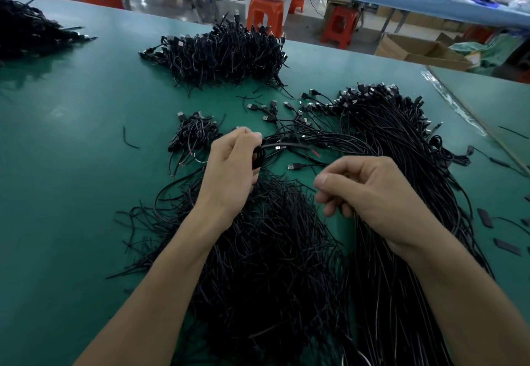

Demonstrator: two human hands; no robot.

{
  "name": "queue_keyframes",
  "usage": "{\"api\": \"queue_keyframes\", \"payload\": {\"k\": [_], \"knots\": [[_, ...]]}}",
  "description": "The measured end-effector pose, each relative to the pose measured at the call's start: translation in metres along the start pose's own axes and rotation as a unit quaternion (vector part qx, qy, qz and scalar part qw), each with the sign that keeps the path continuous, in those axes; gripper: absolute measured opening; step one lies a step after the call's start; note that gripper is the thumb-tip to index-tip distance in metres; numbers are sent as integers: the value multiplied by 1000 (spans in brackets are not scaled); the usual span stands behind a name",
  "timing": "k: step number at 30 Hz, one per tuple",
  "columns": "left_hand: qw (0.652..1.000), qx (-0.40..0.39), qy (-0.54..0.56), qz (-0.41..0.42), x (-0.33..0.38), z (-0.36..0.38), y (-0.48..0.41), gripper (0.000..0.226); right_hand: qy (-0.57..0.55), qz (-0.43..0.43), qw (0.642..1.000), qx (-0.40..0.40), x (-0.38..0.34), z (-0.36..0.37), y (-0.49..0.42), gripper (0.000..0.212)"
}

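My left hand (229, 167) grips a small coil of black USB cable (259, 156), with its free length running right toward a loose spread of USB plugs (286, 116). My right hand (370, 190) hovers over the long straight cable bundle (401, 222), its fingers curled; thin black strands pass under them, and whether it pinches one I cannot tell. Between my forearms lies a heap of short black ties (272, 251). A small stack of coiled cables (195, 133) sits just left of my left hand.
A large mound of coiled cables (223, 52) lies at the far middle of the green table (71, 164), another dark mound (31, 35) at far left. Flat black pieces (506, 246) lie at the right edge. Orange stools (265, 11), a seated person and cardboard boxes (421, 50) stand beyond.
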State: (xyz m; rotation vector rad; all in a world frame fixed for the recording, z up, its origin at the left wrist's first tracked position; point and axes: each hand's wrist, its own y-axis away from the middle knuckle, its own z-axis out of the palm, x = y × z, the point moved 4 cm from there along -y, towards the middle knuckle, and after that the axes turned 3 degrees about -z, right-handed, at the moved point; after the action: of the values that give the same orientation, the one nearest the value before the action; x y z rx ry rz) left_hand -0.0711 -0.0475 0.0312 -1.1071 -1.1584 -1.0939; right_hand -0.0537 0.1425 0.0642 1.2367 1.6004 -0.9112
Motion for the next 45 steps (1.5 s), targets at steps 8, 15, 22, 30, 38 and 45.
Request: {"api": "queue_keyframes", "payload": {"k": [8, 15, 22, 30, 38, 45], "knots": [[975, -220, 23, 19, 9, 27, 20, 27, 127, -161, 977, -57, -16, 29, 0, 18], [993, -118, 14, -11, 5, 26, 17, 48, 174, -189, 966, 10, -22, 27, 5, 14], [994, -79, 76, 5, 7, 30, 19, 48, 60, -112, 989, 76, -4, 38, 2, 5], [990, -47, 133, -14, 6, 29, 18, 40, 221, -184, 951, 110, -15, 37, 3, 7], [985, -30, 162, -57, -1, 27, 15, 56, 413, -326, 850, 14, -29, 48, 14, 14], [968, -58, 199, -141, -8, 29, 15, 45, 391, -316, 862, 59, -23, 43, 11, 11]]}}
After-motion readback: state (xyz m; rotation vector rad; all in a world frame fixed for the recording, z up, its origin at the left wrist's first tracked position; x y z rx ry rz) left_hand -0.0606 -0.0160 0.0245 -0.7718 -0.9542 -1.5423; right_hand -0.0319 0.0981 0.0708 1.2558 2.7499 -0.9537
